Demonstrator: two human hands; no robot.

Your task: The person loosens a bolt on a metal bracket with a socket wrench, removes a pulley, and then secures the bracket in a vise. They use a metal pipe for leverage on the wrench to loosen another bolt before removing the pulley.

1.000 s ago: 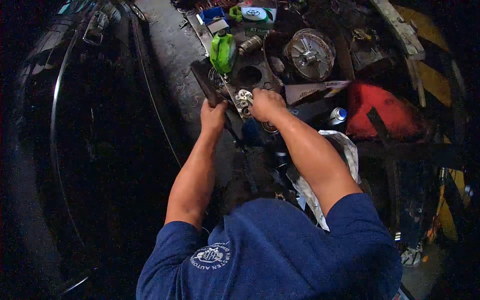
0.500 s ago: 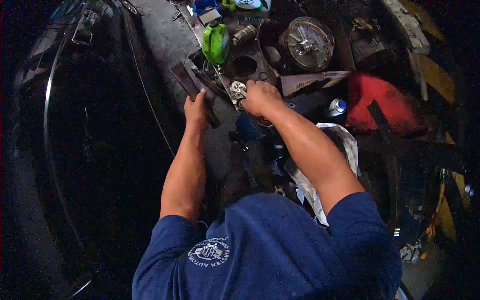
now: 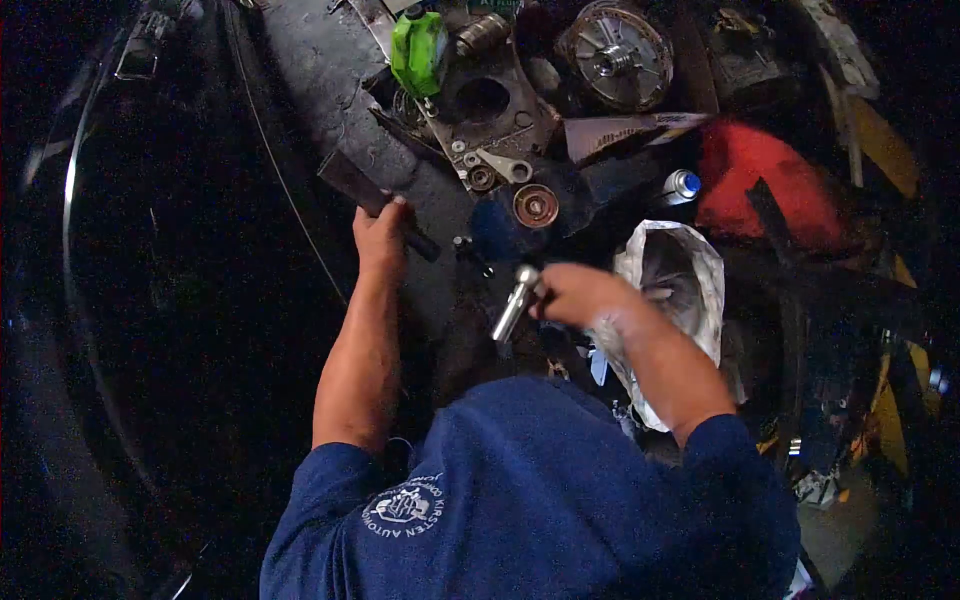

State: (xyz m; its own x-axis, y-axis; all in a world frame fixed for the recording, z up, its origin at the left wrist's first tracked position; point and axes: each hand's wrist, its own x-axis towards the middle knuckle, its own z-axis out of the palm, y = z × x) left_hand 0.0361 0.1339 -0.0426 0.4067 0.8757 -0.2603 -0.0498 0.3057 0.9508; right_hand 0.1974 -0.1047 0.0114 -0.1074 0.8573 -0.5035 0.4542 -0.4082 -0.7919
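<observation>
My left hand [image 3: 381,236] grips a dark flat metal bar [image 3: 352,181] that sticks out up and to the left over the grey floor. My right hand [image 3: 581,293] is pulled back toward my body and holds a shiny metal cylinder [image 3: 514,304], slanted down to the left. Ahead of both hands lies a dark metal plate [image 3: 520,110] with a round hole, small washers and a bracket [image 3: 503,165] at its near edge, and a round pulley-like part [image 3: 535,205] beside it.
A green bottle [image 3: 418,50] stands at the plate's far left. A finned round metal part [image 3: 618,60] lies far right, a red cloth [image 3: 757,177] and a spray can [image 3: 678,187] to the right, a white plastic bag [image 3: 672,277] by my right arm. A dark car body [image 3: 150,300] fills the left.
My right hand has left the small parts on the plate and drawn back toward me, now holding the shiny cylinder. The left hand has shifted slightly left with the bar.
</observation>
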